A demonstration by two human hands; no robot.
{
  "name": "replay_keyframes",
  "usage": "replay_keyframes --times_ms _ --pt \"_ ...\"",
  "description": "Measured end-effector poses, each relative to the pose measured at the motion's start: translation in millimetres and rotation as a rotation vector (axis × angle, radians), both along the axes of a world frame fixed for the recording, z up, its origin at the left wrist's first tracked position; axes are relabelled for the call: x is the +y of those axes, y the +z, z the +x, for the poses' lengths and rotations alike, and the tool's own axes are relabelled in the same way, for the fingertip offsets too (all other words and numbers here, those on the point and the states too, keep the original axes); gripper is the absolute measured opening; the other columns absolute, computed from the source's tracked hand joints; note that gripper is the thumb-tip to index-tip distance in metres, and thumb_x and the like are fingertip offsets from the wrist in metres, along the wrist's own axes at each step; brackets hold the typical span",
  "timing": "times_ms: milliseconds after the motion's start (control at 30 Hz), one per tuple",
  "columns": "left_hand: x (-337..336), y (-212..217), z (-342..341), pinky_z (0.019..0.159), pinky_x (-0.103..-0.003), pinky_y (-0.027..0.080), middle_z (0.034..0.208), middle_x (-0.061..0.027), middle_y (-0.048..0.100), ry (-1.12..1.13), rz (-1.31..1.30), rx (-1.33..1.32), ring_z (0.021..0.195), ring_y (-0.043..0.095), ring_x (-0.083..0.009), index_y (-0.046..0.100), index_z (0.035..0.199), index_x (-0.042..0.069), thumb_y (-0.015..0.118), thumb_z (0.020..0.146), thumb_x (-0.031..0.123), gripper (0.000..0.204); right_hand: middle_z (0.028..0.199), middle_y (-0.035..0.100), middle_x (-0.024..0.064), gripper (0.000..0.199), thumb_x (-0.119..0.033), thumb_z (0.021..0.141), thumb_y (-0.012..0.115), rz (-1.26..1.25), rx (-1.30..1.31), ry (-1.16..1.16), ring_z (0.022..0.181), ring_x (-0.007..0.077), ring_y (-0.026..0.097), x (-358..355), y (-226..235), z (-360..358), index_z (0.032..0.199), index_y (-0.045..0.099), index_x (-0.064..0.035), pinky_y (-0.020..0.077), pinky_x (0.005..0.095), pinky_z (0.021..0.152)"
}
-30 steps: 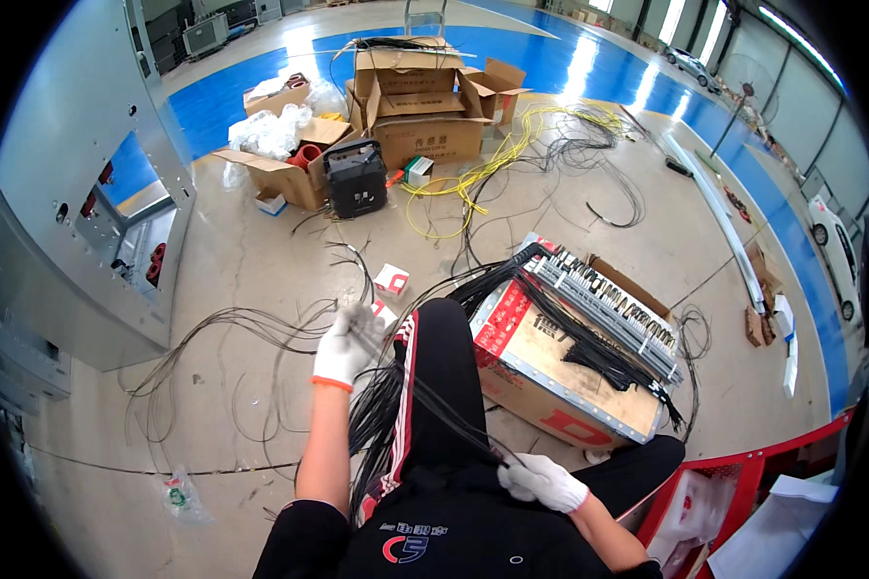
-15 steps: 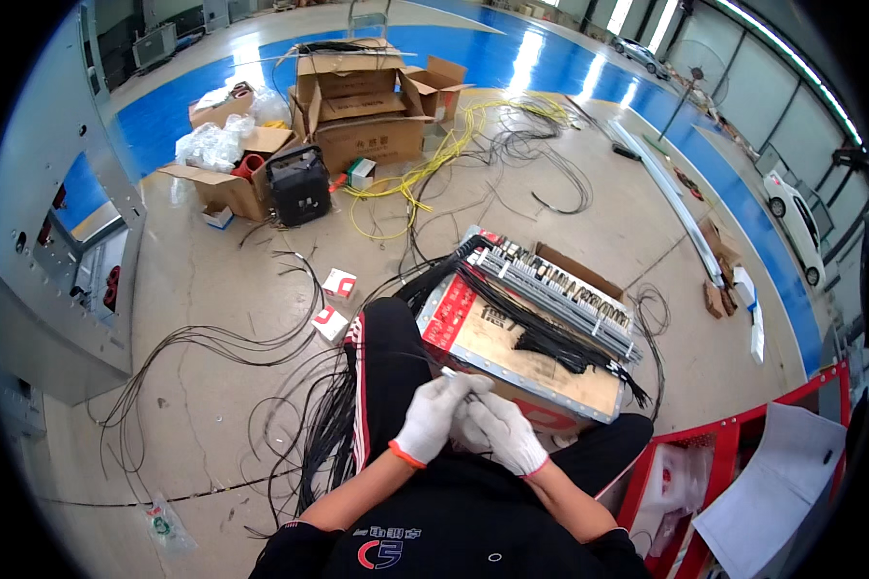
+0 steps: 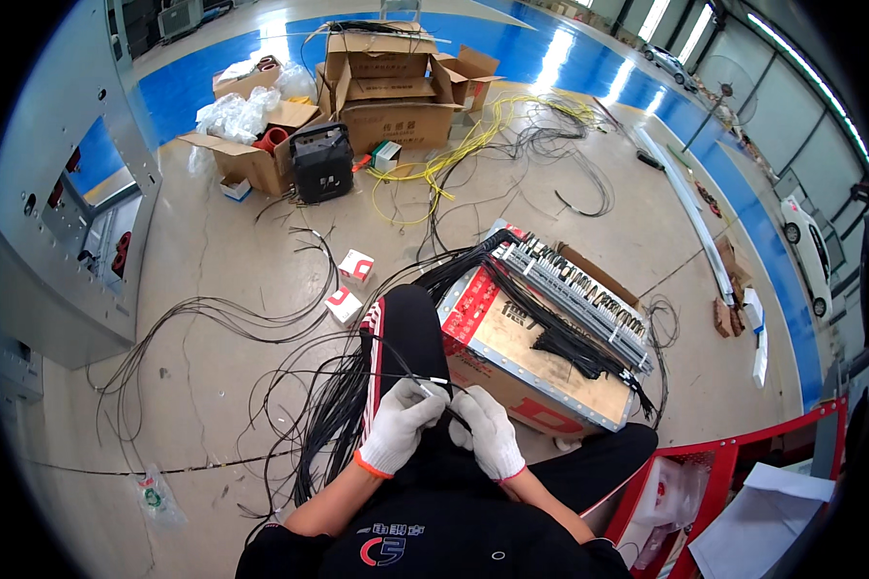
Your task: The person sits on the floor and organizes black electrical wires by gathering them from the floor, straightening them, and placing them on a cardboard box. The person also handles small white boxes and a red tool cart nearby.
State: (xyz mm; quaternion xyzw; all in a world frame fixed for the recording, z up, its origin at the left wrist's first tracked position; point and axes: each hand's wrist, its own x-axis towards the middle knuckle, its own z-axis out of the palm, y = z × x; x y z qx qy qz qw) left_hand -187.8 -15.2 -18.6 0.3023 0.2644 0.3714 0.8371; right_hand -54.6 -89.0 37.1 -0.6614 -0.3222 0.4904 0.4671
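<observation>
Both my hands wear white knit gloves and are held close together over my lap. Thin black wires (image 3: 403,360) run between and above them, one with a short white sleeve (image 3: 438,380) near the fingertips. My left hand (image 3: 401,423) is closed, pinching black wire. My right hand (image 3: 487,427) is closed too, with a black wire end at its fingers. Beside my left leg lies a large bundle of black wires (image 3: 333,425). Ahead and to the right stands a wood-topped case (image 3: 483,338), carrying grey metal rails (image 3: 579,299) with terminals and a black wire bundle (image 3: 570,349).
A grey metal cabinet (image 3: 58,222) rises at the left. Two small white boxes (image 3: 355,267) sit before my knee. Farther off are cardboard cartons (image 3: 396,125), a black speaker-like box (image 3: 322,166) and yellow cable (image 3: 439,172). A red metal frame (image 3: 734,446) holding white sheets is at lower right.
My hands have come apart from a joined position, the left one moving a little left and down. Black wires now show plainly at the fingers. The whole view has shifted slightly.
</observation>
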Motion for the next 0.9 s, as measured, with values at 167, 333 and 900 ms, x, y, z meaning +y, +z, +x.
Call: replay_keyframes --times_ms 167,333,900 --pt "-2.8 -19.1 -12.4 0.081 -0.038 0.053 0.108 -0.0059 0.067 -0.115 -0.200 -0.497 0.097 0.064 -0.0216 0.063 0.104 0.010 0.069 0.091 0.029 0.024 0.063 0.044 -0.0024 0.030 -0.031 0.102 0.047 0.015 0.463 0.181 0.053 0.0063 0.036 -8.8 -4.6 7.5 0.100 0.057 -0.0033 0.0267 0.0228 0.048" --pt "-14.8 12.4 -7.4 0.088 -0.045 0.048 0.108 -0.0019 0.063 -0.051 -0.210 -0.559 0.105 0.059 -0.0233 0.064 0.113 0.014 0.053 0.098 0.043 0.035 0.065 0.049 -0.0029 0.028 -0.029 0.102 0.047 0.015 0.105 0.269 0.054 0.0053 0.039 -3.9 18.3 5.3 0.109 0.058 -0.0044 0.0293 0.0221 0.049" --pt "74.6 -85.4 -27.7 0.056 -0.026 0.042 0.068 -0.0045 0.058 0.451 -0.112 0.579 0.063 0.055 -0.0115 0.062 0.097 0.000 0.059 0.092 0.012 0.014 0.067 0.047 -0.0006 0.025 -0.022 0.104 0.045 0.030 0.143 0.499 0.056 0.0071 0.041 3.4 -12.1 -8.6 0.100 0.059 -0.0013 0.0355 0.0245 0.053"
